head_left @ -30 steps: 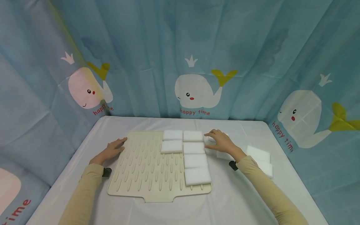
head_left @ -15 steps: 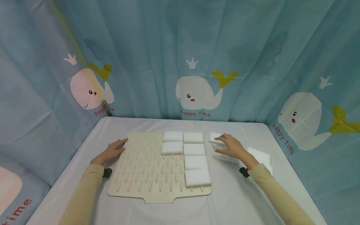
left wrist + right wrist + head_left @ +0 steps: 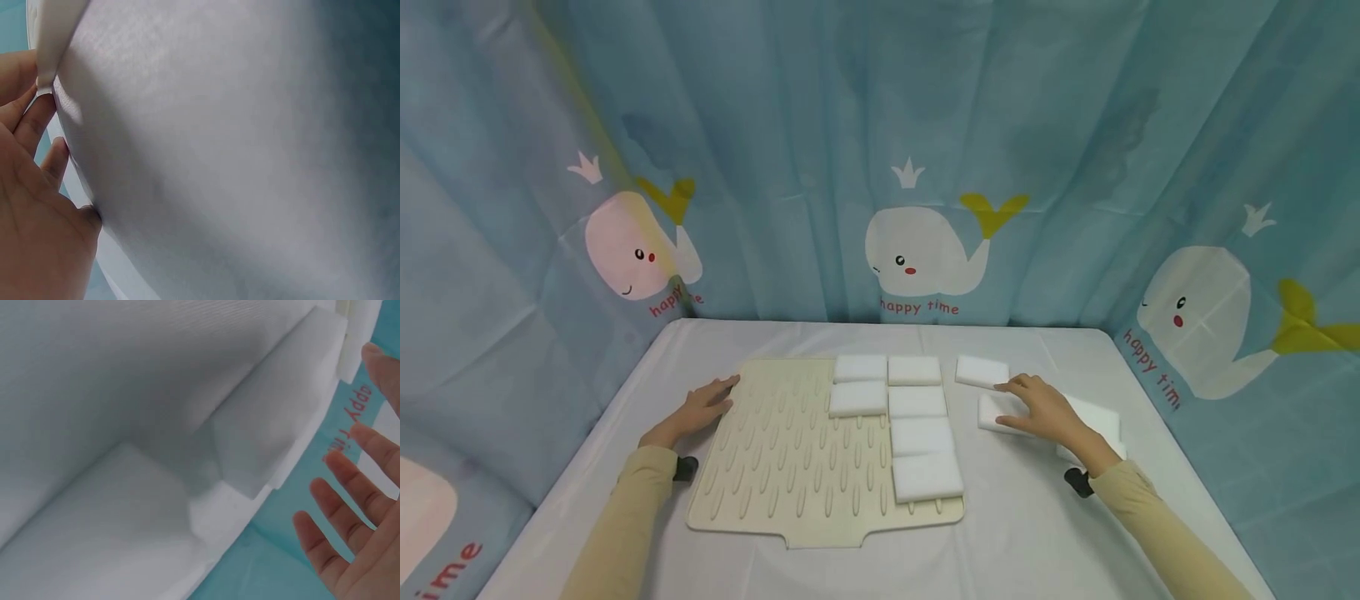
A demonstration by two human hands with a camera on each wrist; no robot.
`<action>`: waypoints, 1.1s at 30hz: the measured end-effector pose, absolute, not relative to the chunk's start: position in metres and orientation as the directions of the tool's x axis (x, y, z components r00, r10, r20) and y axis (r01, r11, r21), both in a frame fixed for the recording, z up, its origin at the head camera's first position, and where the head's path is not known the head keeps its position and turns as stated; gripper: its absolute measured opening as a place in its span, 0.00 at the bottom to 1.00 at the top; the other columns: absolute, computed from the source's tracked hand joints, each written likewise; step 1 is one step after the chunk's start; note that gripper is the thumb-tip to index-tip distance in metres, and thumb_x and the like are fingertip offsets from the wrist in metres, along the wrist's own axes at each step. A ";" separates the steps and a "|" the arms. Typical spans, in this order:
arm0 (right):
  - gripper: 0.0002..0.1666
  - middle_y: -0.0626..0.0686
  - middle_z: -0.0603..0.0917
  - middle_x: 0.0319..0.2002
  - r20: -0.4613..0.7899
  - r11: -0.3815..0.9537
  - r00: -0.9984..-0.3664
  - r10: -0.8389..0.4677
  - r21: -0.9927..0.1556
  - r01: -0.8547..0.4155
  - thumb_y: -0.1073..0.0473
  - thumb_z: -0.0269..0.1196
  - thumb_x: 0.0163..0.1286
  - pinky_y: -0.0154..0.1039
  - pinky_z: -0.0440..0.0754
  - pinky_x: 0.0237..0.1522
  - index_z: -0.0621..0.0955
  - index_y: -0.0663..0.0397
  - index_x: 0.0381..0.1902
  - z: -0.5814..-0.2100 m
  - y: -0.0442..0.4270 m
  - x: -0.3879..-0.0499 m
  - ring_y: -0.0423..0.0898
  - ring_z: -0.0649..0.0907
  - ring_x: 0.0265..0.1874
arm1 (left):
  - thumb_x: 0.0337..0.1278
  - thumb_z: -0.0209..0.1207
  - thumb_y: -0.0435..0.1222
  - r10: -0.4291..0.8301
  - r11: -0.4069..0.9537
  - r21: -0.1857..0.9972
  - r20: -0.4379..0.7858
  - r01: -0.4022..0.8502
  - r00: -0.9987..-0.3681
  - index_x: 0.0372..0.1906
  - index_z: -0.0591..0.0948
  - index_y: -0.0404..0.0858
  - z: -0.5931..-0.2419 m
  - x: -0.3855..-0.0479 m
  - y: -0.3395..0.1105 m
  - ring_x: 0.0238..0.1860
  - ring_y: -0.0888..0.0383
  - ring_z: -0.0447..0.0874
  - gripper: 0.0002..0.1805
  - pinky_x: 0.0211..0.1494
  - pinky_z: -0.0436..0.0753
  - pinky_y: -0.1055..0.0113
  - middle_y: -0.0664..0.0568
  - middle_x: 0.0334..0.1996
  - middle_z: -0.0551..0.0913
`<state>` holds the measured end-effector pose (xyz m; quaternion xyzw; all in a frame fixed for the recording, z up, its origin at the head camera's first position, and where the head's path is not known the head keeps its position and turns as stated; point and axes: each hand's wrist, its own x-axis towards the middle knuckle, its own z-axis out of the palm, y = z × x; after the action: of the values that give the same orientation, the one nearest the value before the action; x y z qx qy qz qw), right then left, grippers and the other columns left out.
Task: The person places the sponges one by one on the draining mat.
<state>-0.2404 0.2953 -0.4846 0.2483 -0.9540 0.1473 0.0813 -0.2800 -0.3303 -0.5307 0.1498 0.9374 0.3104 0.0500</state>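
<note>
A cream ridged mat (image 3: pixel 775 467) lies on the white table, with several white sponge-like blocks (image 3: pixel 927 477) set on its right part and far edge. At its left edge rests my left hand (image 3: pixel 692 408), fingers relaxed; in the left wrist view that hand (image 3: pixel 44 212) has its fingertips at the table and mat edge. My right hand (image 3: pixel 1045 410) is over a loose white block (image 3: pixel 996 412) and partly hides it. Its fingers (image 3: pixel 337 544) are spread and hold nothing in the right wrist view. Another loose block (image 3: pixel 981 372) lies just beyond.
Further loose white blocks (image 3: pixel 1093 421) lie at the right of the table, partly behind the right forearm. A blue curtain (image 3: pixel 805 167) with whale prints encloses the table (image 3: pixel 1037 533) on the back and both sides.
My right hand has moved away from the mat's right edge, to the right and nearer me, to the loose blocks. The left hand has stayed at the mat's left edge.
</note>
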 end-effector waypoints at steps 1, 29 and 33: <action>0.34 0.55 0.78 0.48 0.228 0.835 -0.864 -0.449 -0.238 -0.497 0.43 0.69 0.53 0.52 0.77 0.45 0.78 0.53 0.55 -0.485 0.298 -0.239 0.54 0.77 0.46 | 0.65 0.50 0.39 0.309 0.764 0.597 -0.004 0.246 -0.951 0.67 0.59 0.28 -0.531 -0.280 -0.330 0.67 0.26 0.43 0.31 0.60 0.32 0.27 0.27 0.66 0.55; 0.35 0.60 0.77 0.47 0.219 0.911 -0.923 -0.317 -0.202 -0.361 0.43 0.71 0.49 0.57 0.77 0.39 0.79 0.55 0.53 -0.496 0.370 -0.187 0.58 0.76 0.44 | 0.66 0.50 0.41 0.295 0.792 0.563 -0.016 0.236 -0.955 0.67 0.59 0.30 -0.530 -0.278 -0.326 0.67 0.26 0.44 0.31 0.61 0.34 0.28 0.28 0.66 0.57; 0.36 0.60 0.77 0.47 0.222 0.917 -0.925 -0.309 -0.189 -0.351 0.43 0.71 0.49 0.57 0.77 0.38 0.79 0.57 0.52 -0.496 0.377 -0.182 0.58 0.77 0.43 | 0.65 0.50 0.40 0.300 0.790 0.562 -0.002 0.247 -0.954 0.67 0.60 0.29 -0.529 -0.278 -0.326 0.66 0.25 0.45 0.30 0.60 0.34 0.27 0.27 0.65 0.57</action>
<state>-0.1820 0.3766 -0.4964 0.1692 -0.9745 0.1132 0.0941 -0.2779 -0.3260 -0.5287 0.1445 0.9449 0.2902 0.0457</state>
